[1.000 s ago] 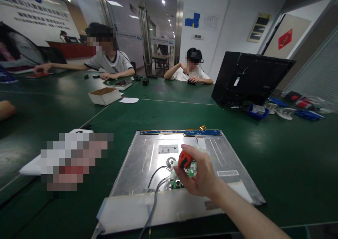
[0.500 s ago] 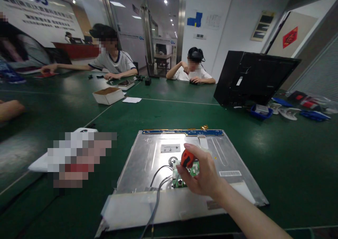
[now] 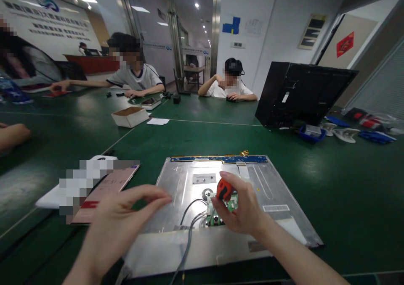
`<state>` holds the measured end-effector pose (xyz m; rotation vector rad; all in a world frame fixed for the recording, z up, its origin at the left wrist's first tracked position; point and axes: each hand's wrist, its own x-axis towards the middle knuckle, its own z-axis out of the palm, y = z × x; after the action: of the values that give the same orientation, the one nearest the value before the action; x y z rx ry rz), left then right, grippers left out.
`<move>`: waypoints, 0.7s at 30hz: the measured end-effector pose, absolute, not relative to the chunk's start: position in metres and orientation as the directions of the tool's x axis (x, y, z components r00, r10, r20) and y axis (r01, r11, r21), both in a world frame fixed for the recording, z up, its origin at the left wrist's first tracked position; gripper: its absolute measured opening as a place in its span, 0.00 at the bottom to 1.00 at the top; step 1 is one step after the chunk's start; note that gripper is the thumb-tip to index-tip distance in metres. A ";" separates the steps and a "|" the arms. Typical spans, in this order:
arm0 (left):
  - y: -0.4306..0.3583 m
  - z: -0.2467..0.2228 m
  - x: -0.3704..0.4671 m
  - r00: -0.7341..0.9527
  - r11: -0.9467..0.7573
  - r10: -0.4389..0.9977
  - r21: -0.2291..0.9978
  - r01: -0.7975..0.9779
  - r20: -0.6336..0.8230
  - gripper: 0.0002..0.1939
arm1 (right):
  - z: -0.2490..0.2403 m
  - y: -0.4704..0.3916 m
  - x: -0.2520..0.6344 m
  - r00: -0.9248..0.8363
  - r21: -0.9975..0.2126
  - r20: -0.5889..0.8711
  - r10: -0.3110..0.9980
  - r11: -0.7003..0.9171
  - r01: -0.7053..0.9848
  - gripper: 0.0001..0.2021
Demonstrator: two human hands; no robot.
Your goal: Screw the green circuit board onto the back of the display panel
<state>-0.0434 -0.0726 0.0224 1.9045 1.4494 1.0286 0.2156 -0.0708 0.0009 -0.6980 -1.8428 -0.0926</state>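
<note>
A metal display panel (image 3: pixel 176 184) lies flat on the green table, with a blue circuit strip (image 3: pixel 217 159) along its far edge. My right hand (image 3: pixel 241 207) grips an orange and black screwdriver handle (image 3: pixel 224 189) above the small green circuit board (image 3: pixel 232 201). The tool's tip is hidden. Left of the board, my left hand (image 3: pixel 123 217) is raised over the panel's left side, thumb and forefinger tips pressed together; whatever they may hold is too small to see. Dark cables (image 3: pixel 189 238) run from the board toward the near edge.
A pink sheet (image 3: pixel 118 179) and a white object (image 3: pixel 52 196) lie at the left. Farther back stand an open box (image 3: pixel 130 117) and a large black monitor (image 3: pixel 306 93). Blue-wrapped items (image 3: pixel 377 137) lie at the right. Several people sit around the table (image 3: pixel 202 138).
My left hand has come into view from the lower left, up to the panel's left side. My right hand keeps its grip on the screwdriver, nearly unmoved.
</note>
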 end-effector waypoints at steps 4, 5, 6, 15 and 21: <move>-0.060 0.011 -0.002 0.627 -0.453 0.778 0.716 0.531 0.027 0.11 | 0.001 -0.071 0.215 -0.223 -0.254 0.888 0.403 0.832 0.492 0.23; -0.060 0.007 0.004 0.647 -0.466 0.762 0.714 0.522 0.024 0.11 | 0.001 -0.071 0.215 -0.222 -0.253 0.889 0.401 0.832 0.493 0.23; -0.061 0.002 0.009 0.653 -0.468 0.757 0.710 0.526 0.014 0.12 | 0.001 -0.071 0.215 -0.221 -0.253 0.889 0.401 0.832 0.494 0.23; -0.068 -0.014 0.023 0.656 -0.438 0.754 0.752 0.493 0.009 0.09 | -0.001 -0.072 0.216 -0.227 -0.248 0.889 0.398 0.834 0.493 0.23; -0.069 -0.025 0.023 0.656 -0.465 0.750 0.768 0.440 0.078 0.09 | 0.000 -0.072 0.217 -0.263 -0.262 0.873 0.411 0.850 0.457 0.26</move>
<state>0.0231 -0.0692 -0.0254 2.1270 0.9189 0.5325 0.2170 -0.0722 0.0001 -0.6481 -1.8862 -0.0503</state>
